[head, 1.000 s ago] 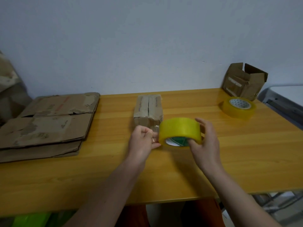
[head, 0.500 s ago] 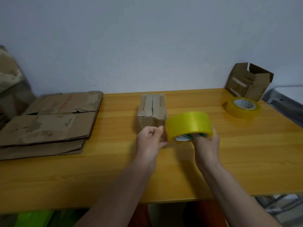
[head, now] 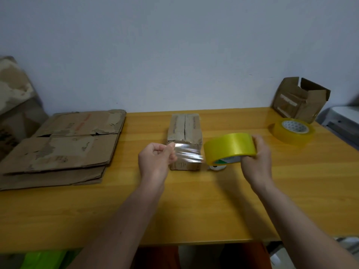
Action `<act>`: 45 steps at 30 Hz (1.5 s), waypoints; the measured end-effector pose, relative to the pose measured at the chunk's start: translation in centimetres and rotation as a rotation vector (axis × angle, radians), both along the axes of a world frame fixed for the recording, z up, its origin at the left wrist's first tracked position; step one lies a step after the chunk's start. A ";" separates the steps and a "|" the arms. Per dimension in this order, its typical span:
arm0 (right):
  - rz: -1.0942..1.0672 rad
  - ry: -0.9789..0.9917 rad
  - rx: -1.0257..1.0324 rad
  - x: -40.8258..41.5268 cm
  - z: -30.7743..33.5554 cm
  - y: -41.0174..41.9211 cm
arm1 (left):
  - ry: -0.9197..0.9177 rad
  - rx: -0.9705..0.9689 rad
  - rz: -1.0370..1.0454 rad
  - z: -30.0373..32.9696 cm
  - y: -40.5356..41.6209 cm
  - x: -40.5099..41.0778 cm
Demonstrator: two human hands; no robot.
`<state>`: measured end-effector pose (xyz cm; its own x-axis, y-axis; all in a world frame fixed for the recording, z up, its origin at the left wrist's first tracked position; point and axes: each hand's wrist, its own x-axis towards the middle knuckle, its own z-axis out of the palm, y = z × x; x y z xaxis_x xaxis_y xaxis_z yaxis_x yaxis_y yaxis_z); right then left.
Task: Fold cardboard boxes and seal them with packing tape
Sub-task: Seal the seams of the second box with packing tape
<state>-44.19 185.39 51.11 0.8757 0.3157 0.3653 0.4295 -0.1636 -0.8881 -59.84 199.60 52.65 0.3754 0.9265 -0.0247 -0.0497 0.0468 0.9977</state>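
Note:
A small folded cardboard box (head: 184, 127) stands in the middle of the wooden table (head: 194, 206), its top flaps closed. Just in front of it, my right hand (head: 256, 158) grips a yellow roll of packing tape (head: 230, 147) held above the table. My left hand (head: 156, 159) pinches the free end of a clear strip of tape (head: 187, 153) that stretches from the roll across the box's near face.
A stack of flattened cardboard boxes (head: 64, 144) lies at the left. A second tape roll (head: 291, 131) lies flat at the right, with an open cardboard box (head: 300, 99) behind it at the table's corner. A small white object (head: 216, 167) lies under the held roll.
My hands have drawn apart, pulling a length of clear tape off the roll. The roll has moved right; the left hand has moved left.

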 end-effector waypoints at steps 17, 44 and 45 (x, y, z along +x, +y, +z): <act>-0.100 -0.318 -0.512 2.0 3.4 2.8 | 0.315 0.086 0.109 0.8 5.2 2.9; -0.183 -0.428 -0.767 2.9 3.4 2.1 | 0.293 0.000 0.038 -0.2 7.4 2.9; -0.176 -0.424 -0.773 2.9 3.1 2.2 | 0.311 -0.002 0.034 -0.4 7.5 3.0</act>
<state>-41.31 187.57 54.20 0.7748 0.4815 0.4097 0.6083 -0.7444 -0.2755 -56.86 207.08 52.29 0.3185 0.9382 -0.1356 0.2568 0.0523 0.9651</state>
